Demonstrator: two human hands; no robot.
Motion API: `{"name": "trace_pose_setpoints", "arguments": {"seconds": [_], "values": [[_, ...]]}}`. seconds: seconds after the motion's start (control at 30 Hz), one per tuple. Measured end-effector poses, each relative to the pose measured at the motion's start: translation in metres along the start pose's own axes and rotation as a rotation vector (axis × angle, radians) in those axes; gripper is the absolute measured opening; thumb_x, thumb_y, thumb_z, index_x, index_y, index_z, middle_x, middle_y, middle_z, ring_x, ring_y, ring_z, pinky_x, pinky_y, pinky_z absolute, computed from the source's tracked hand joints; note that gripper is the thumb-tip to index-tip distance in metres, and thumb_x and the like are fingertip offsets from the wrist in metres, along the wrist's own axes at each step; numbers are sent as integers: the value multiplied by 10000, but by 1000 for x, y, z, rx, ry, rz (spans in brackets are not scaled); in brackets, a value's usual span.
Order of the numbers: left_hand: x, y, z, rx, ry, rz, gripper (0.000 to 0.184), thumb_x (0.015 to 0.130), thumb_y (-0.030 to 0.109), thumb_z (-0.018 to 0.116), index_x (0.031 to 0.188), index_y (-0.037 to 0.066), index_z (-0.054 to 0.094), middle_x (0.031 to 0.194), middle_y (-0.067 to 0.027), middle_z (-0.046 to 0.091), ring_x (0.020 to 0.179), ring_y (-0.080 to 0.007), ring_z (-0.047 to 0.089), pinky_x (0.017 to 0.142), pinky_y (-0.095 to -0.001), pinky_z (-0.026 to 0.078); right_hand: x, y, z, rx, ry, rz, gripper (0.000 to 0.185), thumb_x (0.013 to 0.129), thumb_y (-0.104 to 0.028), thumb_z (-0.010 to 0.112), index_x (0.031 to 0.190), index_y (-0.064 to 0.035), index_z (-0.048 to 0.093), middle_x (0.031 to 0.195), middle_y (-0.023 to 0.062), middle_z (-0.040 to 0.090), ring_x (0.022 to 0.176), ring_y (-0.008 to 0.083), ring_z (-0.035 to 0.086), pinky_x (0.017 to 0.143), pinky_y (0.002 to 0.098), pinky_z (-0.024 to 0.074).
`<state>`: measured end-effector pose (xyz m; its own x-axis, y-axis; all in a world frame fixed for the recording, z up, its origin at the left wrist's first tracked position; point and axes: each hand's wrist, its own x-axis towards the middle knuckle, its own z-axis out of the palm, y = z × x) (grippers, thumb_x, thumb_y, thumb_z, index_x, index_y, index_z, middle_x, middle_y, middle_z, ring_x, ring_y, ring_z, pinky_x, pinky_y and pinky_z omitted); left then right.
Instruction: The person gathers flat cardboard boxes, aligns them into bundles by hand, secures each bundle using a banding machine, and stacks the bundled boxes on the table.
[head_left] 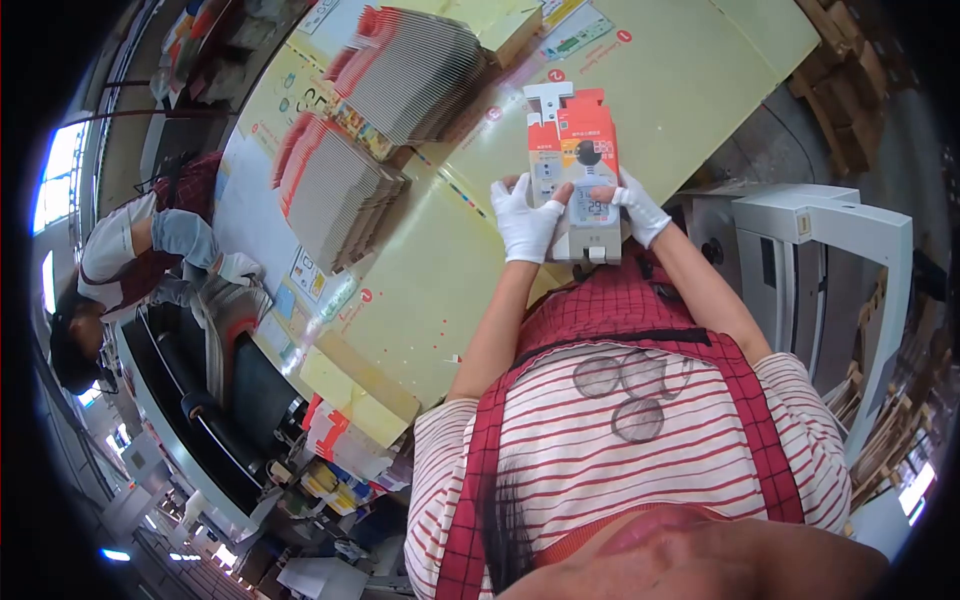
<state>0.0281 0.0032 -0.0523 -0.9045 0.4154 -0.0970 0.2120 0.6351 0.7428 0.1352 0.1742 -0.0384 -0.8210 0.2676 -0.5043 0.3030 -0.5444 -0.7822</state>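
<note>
A printed cardboard carton [572,135], red, white and grey with a picture of a device with a digital display, stands out in front of my body over the table's near edge. Its flaps stick out at the far end, and it looks folded flat. My left hand [527,220], in a white glove with bare fingertips, grips its left side with the thumb on top. On the right side my right hand [638,208], gloved the same way, holds it with the thumb pressed on the printed face. The fingers beneath are hidden.
Two stacks of flat cartons, a far one [410,85] and a nearer one [335,195], lie on the yellow-green table [440,290]. A co-worker [125,240] bends over a conveyor machine [190,400] at left. A grey machine [800,250] stands at right.
</note>
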Motion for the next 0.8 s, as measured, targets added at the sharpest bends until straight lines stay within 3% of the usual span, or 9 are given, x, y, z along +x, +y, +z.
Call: {"name": "trace_pose_setpoints", "arguments": {"seconds": [0.13,0.17,0.27,0.4,0.47,0.5,0.6,0.7,0.8], "values": [[-15,-22,-15,-242,93,-67,934,663,497,882,1369,0,524,1275,-237,502,1170,-397,518,1012,-459,437,-11,-3,17,-46,25,-142,823,671,-58,890,1391,-30,493,1240,81,624,1134,203,597,988,358,485],[-23,-8,-38,212,160,149,980,648,480,893,1395,-10,489,1345,-241,478,1171,-385,519,1028,-479,422,-18,-15,25,-58,-7,-162,849,666,-61,892,1408,-29,481,1253,83,618,1148,207,592,995,356,481],[-25,28,-96,139,296,334,1041,576,470,924,1381,-34,498,1303,-219,529,1228,-370,508,1048,-472,428,-32,-42,41,-101,-113,-223,964,645,-82,900,1476,-27,414,1323,95,586,1223,210,549,1037,348,450],[-19,4,-94,-1141,-627,-193,1003,582,300,947,1407,-10,467,1349,-144,566,1225,-264,571,1038,-433,470,-38,-61,61,-250,-237,-363,1041,598,-140,907,1488,-14,383,1402,109,515,1322,223,464,1129,371,348],[-24,14,-106,-927,-524,-122,943,581,176,934,1392,9,482,1327,-127,588,1201,-256,598,1035,-417,479,-38,-75,64,-215,-331,-344,1073,575,-170,920,1486,-12,374,1407,114,510,1346,224,445,1138,376,338],[-26,21,-110,-873,-559,-115,1005,565,164,939,1418,13,430,1364,-132,556,1235,-256,569,1047,-428,470,-31,-73,55,-442,-406,-324,1078,581,-191,923,1488,-15,366,1407,113,508,1339,229,452,1136,382,341],[-33,-25,-78,-414,-260,294,1132,550,179,932,1465,3,290,1367,-193,514,1290,-326,504,1094,-412,414,-12,-47,23,-834,-493,-422,907,669,-220,893,1434,-44,438,1394,111,532,1278,261,497,1141,413,352],[-32,-42,-62,-183,-56,514,1087,562,213,907,1430,-22,295,1334,-262,499,1235,-409,510,1072,-424,408,8,-11,18,-836,-633,-193,809,755,-262,822,1438,-46,446,1394,112,543,1302,244,489,1137,412,368],[-39,-36,-61,-332,36,460,979,571,215,861,1386,-18,371,1229,-278,517,1133,-464,517,1009,-459,433,16,34,-7,-1062,-570,-218,765,820,-336,754,1451,-43,436,1414,110,537,1337,243,471,1140,417,373]]}}
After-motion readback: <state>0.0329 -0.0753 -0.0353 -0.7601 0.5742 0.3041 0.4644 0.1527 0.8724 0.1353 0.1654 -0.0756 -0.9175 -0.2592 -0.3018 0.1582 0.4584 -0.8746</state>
